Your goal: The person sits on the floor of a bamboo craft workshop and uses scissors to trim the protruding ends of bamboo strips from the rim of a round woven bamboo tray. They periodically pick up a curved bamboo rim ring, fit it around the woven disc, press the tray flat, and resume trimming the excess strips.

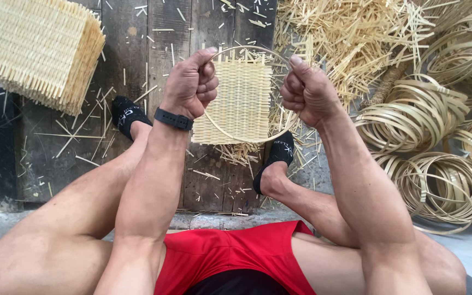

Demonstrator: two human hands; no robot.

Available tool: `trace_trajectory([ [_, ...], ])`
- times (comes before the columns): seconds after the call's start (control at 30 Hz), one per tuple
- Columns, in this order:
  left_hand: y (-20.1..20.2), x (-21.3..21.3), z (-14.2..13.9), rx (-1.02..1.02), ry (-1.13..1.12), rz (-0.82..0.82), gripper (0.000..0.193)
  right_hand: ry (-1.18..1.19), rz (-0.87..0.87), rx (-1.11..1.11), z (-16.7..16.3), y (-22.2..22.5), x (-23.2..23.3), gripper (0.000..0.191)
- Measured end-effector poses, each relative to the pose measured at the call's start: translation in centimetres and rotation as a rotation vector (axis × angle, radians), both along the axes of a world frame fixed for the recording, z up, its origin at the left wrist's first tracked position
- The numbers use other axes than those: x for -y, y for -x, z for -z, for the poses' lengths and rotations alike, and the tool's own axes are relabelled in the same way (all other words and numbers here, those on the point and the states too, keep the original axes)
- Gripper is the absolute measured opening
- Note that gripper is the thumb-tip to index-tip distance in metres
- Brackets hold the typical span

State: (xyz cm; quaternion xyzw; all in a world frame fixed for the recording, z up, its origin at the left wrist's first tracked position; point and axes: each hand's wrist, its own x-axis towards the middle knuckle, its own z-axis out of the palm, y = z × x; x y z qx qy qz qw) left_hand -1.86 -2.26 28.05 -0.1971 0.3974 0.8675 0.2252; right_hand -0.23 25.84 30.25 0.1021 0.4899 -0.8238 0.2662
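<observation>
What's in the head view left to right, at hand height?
Stack of woven mats → left hand → woven square in a round hoop → right hand → coiled bamboo strips.

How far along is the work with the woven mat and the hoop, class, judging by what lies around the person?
Done: a stack of woven mats lies at upper left, and the square mat in hand is fully woven. In hand: the left hand and right hand press a thin hoop around that mat. Left: its corners jut past the hoop untrimmed, and many coiled strips lie unused.
</observation>
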Motion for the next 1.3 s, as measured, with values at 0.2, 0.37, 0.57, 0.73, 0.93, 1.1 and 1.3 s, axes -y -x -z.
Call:
trace_trajectory([
  [0.2, -1.0, -0.7, -0.3, 0.015, 0.140, 0.148, 0.030, -0.218, -0.035, 0.058, 0.0, -0.4, 0.0, 0.051],
  [0.37, -1.2, -1.2, 0.2, 0.061, 0.148, 0.107, 0.029, -0.349, -0.033, 0.075, 0.0, -0.9, 0.4, 0.054],
  [0.57, -0.8, 0.6, 0.2, 0.020, 0.178, 0.103, 0.031, -0.278, 0.009, 0.090, -0.9, -1.3, -0.5, 0.040],
  [0.73, -0.5, 1.8, 2.3, 0.059, 0.103, -0.027, 0.035, -0.507, -0.037, -0.077, 2.6, -1.1, 0.4, 0.024],
  [0.93, -1.8, 2.4, 10.1, 0.016, 0.468, -0.144, 0.027, -0.757, 0.048, -0.048, 9.6, -1.1, 1.5, 0.028],
  [1.1, -2.9, 2.7, 16.9, -0.175, 1.203, 0.027, 0.038, -0.911, 0.119, -0.028, 15.8, -1.3, 3.2, 0.023],
  [1.3, -4.1, 2.9, 20.1, -0.201, 1.341, 0.059, 0.026, -1.244, 0.150, -0.358, 20.0, -1.9, 3.5, 0.021],
])
